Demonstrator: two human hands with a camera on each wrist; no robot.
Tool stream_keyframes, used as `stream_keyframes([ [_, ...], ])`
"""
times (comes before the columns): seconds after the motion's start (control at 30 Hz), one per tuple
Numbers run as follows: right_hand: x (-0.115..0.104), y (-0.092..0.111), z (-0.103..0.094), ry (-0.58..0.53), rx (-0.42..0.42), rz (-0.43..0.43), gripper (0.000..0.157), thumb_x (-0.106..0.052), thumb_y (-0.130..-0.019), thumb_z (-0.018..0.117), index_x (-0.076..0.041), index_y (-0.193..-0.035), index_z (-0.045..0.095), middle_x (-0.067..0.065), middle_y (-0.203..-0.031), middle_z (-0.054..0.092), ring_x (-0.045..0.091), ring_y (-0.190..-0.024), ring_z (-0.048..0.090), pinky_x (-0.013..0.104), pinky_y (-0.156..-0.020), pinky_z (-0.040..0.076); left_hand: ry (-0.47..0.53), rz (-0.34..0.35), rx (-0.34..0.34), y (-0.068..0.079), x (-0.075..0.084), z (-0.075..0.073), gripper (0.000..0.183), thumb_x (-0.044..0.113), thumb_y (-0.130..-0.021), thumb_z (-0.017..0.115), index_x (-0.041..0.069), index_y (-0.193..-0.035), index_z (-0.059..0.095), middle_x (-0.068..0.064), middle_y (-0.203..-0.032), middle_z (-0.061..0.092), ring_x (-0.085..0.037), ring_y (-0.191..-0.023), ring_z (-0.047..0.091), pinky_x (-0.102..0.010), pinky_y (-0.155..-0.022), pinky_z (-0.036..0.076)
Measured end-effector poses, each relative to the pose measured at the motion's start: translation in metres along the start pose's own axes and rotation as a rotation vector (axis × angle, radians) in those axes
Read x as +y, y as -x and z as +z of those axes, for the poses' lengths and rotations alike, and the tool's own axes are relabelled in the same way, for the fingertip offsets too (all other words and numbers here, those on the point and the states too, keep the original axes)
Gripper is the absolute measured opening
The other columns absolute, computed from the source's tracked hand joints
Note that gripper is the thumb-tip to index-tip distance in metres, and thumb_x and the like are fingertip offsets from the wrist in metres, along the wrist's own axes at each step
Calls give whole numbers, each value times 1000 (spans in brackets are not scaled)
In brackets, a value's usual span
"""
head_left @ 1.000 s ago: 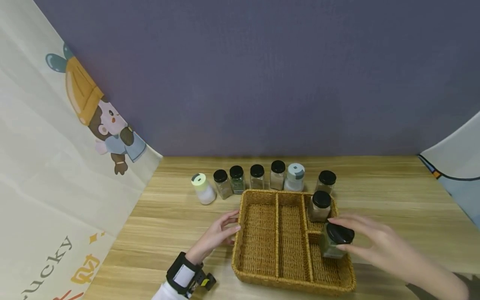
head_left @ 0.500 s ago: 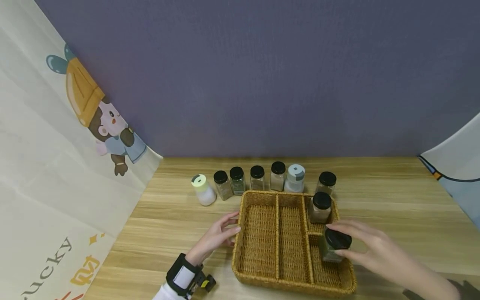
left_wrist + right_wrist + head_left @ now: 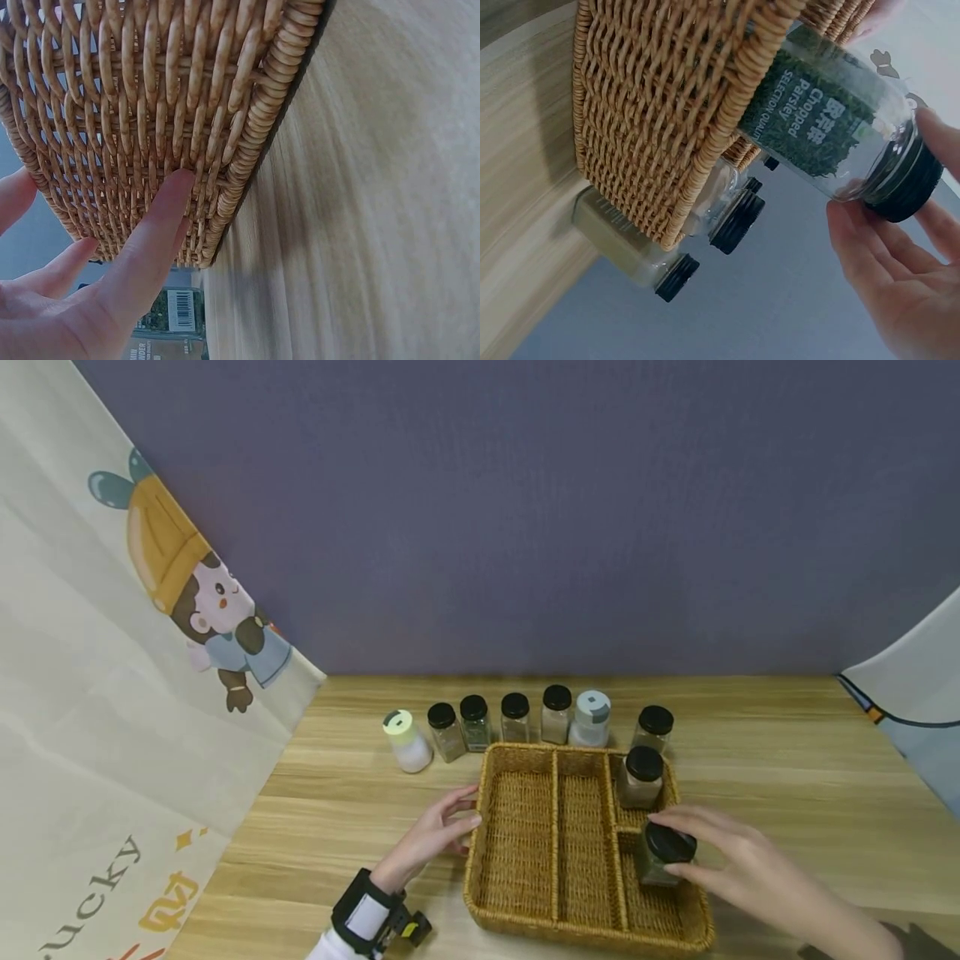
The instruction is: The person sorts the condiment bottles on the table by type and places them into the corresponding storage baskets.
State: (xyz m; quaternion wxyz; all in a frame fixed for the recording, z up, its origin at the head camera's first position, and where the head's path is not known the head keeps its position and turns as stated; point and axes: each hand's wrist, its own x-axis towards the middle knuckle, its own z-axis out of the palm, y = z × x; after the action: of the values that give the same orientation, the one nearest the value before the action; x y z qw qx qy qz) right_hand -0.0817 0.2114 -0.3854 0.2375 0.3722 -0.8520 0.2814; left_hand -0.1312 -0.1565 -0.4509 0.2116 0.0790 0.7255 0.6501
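A wicker basket [image 3: 517,827] with several compartments lies on the wooden table. In its lower right compartment is a jar of chopped parsley [image 3: 810,112] with a black lid. My right hand [image 3: 712,852] grips this jar near the lid between thumb and fingers, and the jar's lower part is behind the basket wall in the right wrist view. Another black-lidded jar [image 3: 640,781] stands in the upper right compartment. My left hand [image 3: 435,831] rests against the basket's left side, its fingers extended and touching the weave [image 3: 150,112].
Behind the basket stand several black-lidded spice jars [image 3: 515,718], a white-capped shaker [image 3: 591,718] and a yellow-green-capped shaker [image 3: 408,743]. One more black-lidded jar [image 3: 654,727] stands just behind the basket's right corner. A dark panel [image 3: 525,527] rises at the table's back.
The right hand has brought the parsley jar slightly left and lower into the lower right compartment, and the jar has become more upright. The left hand stays at the basket's side.
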Motion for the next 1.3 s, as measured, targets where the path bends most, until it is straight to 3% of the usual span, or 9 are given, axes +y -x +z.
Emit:
stream_keyframes([
  [0.43, 2, 5, 6, 31, -18, 37, 56, -21, -56, 80, -14, -109, 62, -1, -103, 61, 13, -92, 57, 2, -83, 36, -24, 12, 6, 1, -2, 0, 65, 24, -84, 59, 3, -137, 27, -27, -129, 37, -26, -95, 55, -36, -66, 53],
  [0.77, 7, 9, 12, 18, -2, 20, 53, -28, -59, 77, -12, -108, 62, 2, -102, 62, 17, -91, 58, 3, -84, 36, -8, -4, 8, 2, -1, 0, 66, 23, -84, 59, 3, -137, 26, -27, -131, 35, -29, -100, 53, -36, -69, 53],
  [1.3, 9, 12, 17, 14, -27, 41, 62, -16, -51, 81, -17, -109, 61, -2, -101, 62, 16, -90, 58, 0, -84, 34, 10, -1, 3, 1, -1, 0, 68, 26, -83, 60, 3, -137, 26, -27, -130, 35, -29, -100, 53, -36, -69, 53],
])
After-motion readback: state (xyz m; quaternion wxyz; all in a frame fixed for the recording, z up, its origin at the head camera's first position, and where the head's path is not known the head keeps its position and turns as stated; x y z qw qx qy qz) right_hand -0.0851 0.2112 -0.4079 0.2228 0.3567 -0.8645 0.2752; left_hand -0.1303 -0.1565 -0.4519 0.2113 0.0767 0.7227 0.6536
